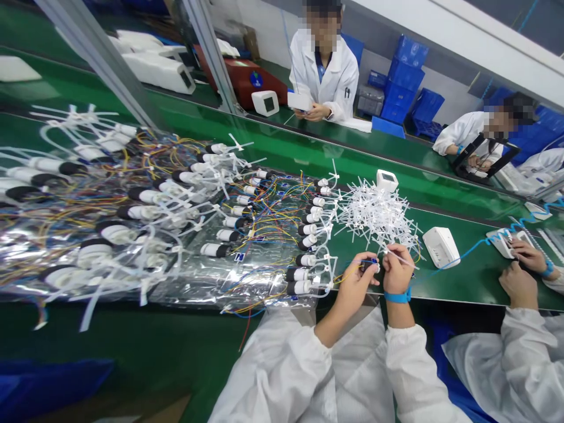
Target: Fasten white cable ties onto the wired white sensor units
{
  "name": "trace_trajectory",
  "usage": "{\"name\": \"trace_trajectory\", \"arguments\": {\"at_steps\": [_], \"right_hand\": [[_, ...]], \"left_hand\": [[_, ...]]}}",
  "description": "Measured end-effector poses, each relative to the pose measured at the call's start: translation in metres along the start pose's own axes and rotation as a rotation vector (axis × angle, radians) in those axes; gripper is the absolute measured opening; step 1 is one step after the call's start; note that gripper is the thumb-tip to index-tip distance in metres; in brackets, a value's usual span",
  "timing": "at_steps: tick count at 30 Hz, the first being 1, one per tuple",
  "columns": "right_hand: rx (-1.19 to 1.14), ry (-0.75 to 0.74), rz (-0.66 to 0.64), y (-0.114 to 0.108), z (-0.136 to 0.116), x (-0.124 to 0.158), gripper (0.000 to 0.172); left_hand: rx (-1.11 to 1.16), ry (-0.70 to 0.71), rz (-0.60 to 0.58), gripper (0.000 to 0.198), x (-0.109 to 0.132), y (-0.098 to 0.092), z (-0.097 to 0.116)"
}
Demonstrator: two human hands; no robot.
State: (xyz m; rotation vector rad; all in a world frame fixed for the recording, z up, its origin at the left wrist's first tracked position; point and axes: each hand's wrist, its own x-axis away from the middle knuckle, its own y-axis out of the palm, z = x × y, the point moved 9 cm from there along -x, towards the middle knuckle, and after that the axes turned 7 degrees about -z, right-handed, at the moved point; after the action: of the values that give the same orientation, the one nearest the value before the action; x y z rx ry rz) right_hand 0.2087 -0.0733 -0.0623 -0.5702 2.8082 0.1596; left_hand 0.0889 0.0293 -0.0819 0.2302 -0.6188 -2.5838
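My left hand (353, 288) is closed on a small black-and-white motor with wires (369, 265), its yellow and blue leads trailing to the left. Close beside it, my right hand (396, 273), with a blue wrist strap, pinches a thin white strip (404, 259) that sticks out to the right. Just beyond my hands lies a heap of white strip pieces (374, 211). To the left, rows of similar motors (304, 274) with white tubing and coloured wires rest on clear plastic (264, 279). My fingers partly hide where the strip and the motor meet, if they touch.
A white device housing (440, 247) stands right of the heap, and a smaller white housing (386, 180) behind it. A coiled blue air hose (489, 239) crosses at right. A co-worker's hands (522, 282) work beside me. Across the green bench (282, 141), people in white coats handle parts.
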Motion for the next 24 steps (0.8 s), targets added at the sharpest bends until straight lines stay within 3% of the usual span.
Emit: {"name": "trace_trajectory", "arguments": {"at_steps": [6,11,16,24], "right_hand": [[-0.192,0.041,0.07,0.0,-0.002,-0.004,0.021],[-0.243,0.011,0.028,0.003,-0.004,-0.006,0.026],[-0.194,0.019,-0.053,0.009,-0.004,-0.003,0.027],[-0.123,-0.001,-0.053,0.009,-0.002,-0.003,0.029]], "left_hand": [[0.054,0.069,-0.025,0.034,-0.02,0.013,0.007],[0.086,0.112,0.067,0.037,-0.028,0.0,0.009],[0.257,0.074,0.117,0.042,-0.027,-0.008,0.002],[0.362,0.028,0.12,0.045,-0.024,-0.007,0.001]]}}
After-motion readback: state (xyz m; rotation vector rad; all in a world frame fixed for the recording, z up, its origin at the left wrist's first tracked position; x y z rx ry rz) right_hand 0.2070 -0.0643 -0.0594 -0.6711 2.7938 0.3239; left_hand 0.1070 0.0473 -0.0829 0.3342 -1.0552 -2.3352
